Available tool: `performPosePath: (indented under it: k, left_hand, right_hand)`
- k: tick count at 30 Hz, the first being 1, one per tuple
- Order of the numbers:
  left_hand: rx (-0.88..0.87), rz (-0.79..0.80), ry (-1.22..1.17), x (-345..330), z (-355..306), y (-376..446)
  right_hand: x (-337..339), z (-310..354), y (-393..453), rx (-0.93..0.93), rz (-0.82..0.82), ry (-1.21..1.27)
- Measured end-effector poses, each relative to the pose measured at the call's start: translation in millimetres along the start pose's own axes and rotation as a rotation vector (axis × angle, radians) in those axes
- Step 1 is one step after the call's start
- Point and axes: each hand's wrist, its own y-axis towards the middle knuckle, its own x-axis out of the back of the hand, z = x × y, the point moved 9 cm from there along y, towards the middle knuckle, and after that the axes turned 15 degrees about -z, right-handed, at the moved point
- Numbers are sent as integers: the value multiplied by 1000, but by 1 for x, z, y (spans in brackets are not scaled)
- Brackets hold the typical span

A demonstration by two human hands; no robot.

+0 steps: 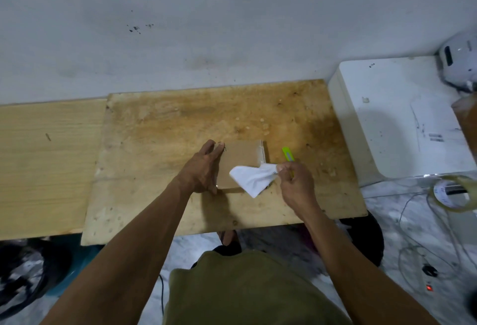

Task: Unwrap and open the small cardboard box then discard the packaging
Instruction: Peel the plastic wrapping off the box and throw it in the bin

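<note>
A small flat cardboard box (pixel 241 159) lies on the stained wooden board (pixel 180 123). My left hand (pixel 204 167) presses flat on the box's left side with straight fingers. My right hand (pixel 295 182) pinches a white piece of wrapping (pixel 254 178) that peels off the box's near right corner. A lime-green utility knife (pixel 287 155) also sits in that right hand, its tip sticking out past the fingers.
A paler wooden panel (pixel 46 164) adjoins the board on the left. A white box-shaped appliance (pixel 397 118) stands to the right. A roll of clear tape (pixel 454 193) and loose cables (pixel 426 224) lie on the floor at the right. A dark bin (pixel 23 273) is at lower left.
</note>
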Motion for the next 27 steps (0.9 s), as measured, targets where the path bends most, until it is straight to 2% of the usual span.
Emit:
performPosePath:
  k: [2,6,12,16,18,20,23,27]
  left_hand:
    - [-17,-4,-1,2,0,-1]
    - [-23,12,22,1,0,-1]
    - [-32,23,85,-2,1,-2]
    - [29,76,108,0,3,-6]
    - [22,-6,61,13,-9,-8]
    - [-31,-176,-96,39,-36,-15]
    - [-192,-385,-251,74,-89,-32]
    - [-327,-382,-196,73,-137,-50]
  right_hand:
    - [17,4,21,9,-54,12]
    - [35,5,46,-27,-29,29]
    - [30,5,28,-123,-55,145]
    - [32,6,14,-129,-62,161]
    - [35,10,10,-122,-60,158]
    - [40,13,8,-111,-68,154]
    - [46,18,2,-108,-73,166]
    - [52,23,-13,-109,-32,215]
